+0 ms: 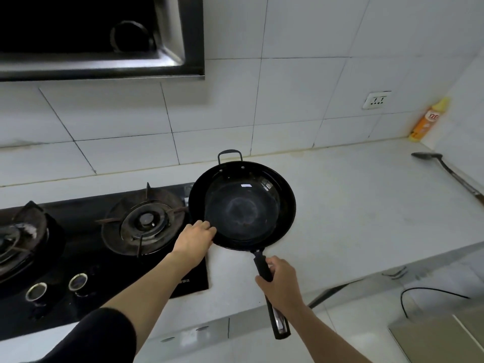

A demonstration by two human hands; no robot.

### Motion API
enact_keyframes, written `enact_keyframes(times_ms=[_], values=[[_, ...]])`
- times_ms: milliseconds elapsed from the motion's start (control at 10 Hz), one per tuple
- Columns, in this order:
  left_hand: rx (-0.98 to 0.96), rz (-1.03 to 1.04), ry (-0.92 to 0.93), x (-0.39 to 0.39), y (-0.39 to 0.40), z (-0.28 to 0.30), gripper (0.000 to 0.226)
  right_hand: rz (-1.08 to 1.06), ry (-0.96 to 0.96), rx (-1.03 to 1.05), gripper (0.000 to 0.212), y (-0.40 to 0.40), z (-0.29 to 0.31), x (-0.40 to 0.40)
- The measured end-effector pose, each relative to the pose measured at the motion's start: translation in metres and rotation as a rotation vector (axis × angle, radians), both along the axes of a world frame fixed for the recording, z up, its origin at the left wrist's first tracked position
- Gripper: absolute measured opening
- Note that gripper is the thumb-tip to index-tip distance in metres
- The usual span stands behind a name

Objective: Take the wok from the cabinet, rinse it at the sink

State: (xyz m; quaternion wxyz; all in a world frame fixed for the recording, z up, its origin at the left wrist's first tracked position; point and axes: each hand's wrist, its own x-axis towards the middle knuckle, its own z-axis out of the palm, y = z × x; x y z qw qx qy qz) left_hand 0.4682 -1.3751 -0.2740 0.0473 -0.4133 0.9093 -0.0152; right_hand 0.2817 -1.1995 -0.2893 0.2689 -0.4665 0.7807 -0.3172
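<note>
A black wok with a long black handle and a small loop handle at its far side sits over the white countertop, just right of the gas stove. My right hand grips the long handle near the bowl. My left hand holds the wok's near-left rim with curled fingers. The wok's inside looks empty and dark. No sink or cabinet interior is in view.
A black two-burner gas stove lies to the left under a range hood. A metal spatula and an orange bottle stand at the back right. A wall socket is on the tiles. Cabinet doors run below the counter.
</note>
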Motion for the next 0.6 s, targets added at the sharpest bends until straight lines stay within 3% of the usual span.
enact_keyframes(times_ms=[300, 600], values=[[0.062, 0.010, 0.017, 0.001, 0.007, 0.009, 0.020, 0.042, 0.042, 0.079, 0.035, -0.005, 0.010, -0.010], [0.202, -0.072, -0.078, 0.002, 0.007, 0.030, 0.043, 0.116, 0.123, 0.189, 0.041, -0.013, 0.037, -0.035]])
